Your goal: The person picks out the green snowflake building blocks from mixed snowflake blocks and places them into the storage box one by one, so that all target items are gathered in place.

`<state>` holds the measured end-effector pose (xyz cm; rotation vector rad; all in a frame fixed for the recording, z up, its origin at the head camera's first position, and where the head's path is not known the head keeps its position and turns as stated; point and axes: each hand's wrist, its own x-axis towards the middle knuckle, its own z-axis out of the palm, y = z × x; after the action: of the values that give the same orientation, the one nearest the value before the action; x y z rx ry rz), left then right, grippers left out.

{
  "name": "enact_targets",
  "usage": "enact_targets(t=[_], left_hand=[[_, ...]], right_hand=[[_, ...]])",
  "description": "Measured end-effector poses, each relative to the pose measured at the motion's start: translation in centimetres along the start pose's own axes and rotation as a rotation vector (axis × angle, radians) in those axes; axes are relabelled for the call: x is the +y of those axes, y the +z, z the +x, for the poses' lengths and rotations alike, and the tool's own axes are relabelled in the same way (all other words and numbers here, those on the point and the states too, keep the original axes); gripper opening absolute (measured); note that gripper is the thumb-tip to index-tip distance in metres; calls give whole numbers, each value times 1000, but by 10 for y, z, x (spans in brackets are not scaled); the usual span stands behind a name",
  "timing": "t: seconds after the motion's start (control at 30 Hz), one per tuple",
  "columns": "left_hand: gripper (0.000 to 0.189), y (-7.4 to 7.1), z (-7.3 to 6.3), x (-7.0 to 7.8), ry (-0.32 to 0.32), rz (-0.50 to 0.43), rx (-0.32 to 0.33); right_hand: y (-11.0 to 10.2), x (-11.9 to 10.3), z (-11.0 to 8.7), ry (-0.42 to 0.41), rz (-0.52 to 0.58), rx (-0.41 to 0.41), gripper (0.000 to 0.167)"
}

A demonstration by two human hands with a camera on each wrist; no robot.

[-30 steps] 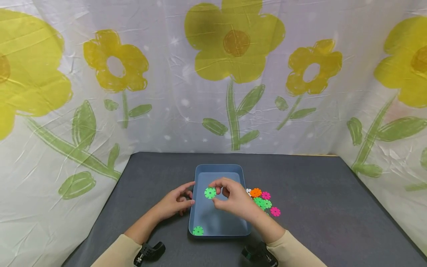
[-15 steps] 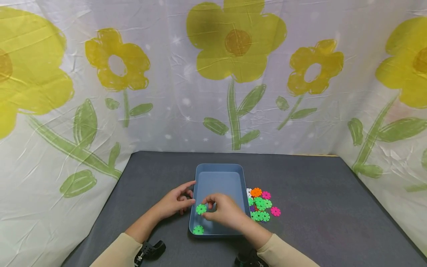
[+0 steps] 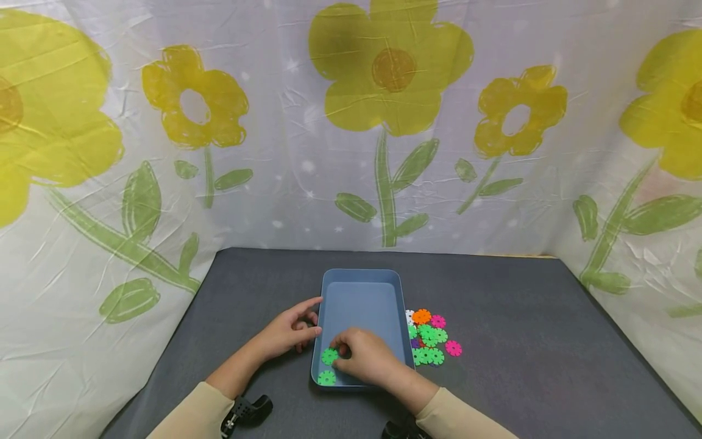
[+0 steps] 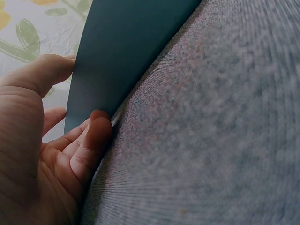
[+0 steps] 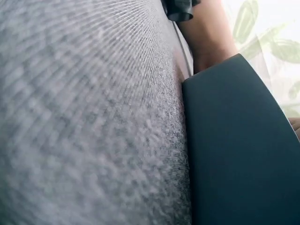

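A blue-grey rectangular tray [image 3: 364,305] lies on the dark table, its long sides running away from me. Against its left wall my left hand [image 3: 285,329] rests with the fingertips; in the left wrist view the thumb [image 4: 96,133] and forefinger touch the tray's outer side [image 4: 122,51]. Over the tray's near half, my right hand [image 3: 367,356] pinches a green notched interlocking disc [image 3: 329,356] at its right edge, low over the tray floor. Another green disc [image 3: 326,378] lies in the near left corner. In the right wrist view the tray wall [image 5: 239,140] hides the right fingers.
Right of the tray sits a loose pile of notched discs: several green ones [image 3: 428,333], an orange one [image 3: 421,316], pink ones [image 3: 453,348] and a white one. A flower-printed cloth [image 3: 296,183] stands behind and beside the table [image 3: 521,341].
My right hand has carried its green disc toward me and left, down to just beyond the corner disc. More of the pile shows now. The left hand has stayed at the tray wall.
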<state>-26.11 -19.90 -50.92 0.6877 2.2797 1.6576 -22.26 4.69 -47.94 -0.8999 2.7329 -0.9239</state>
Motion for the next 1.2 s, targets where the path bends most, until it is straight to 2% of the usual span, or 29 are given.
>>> enact_targets(t=[0.3, 0.5, 0.67, 1.0, 1.2], left_hand=[[70, 0, -1, 1, -2, 22, 4], [69, 1, -1, 1, -8, 20, 6], [69, 1, 0, 1, -11, 16, 6], [69, 2, 0, 2, -21, 26, 21], [69, 2, 0, 4, -13, 27, 19]], right_hand=[[-3, 0, 0, -23, 31, -24, 27], [-14, -3, -1, -32, 145, -20, 31], [-31, -7, -5, -16, 236, -11, 31], [-72, -8, -18, -39, 241, 142, 23], [-94, -1, -22, -41, 257, 190, 20]])
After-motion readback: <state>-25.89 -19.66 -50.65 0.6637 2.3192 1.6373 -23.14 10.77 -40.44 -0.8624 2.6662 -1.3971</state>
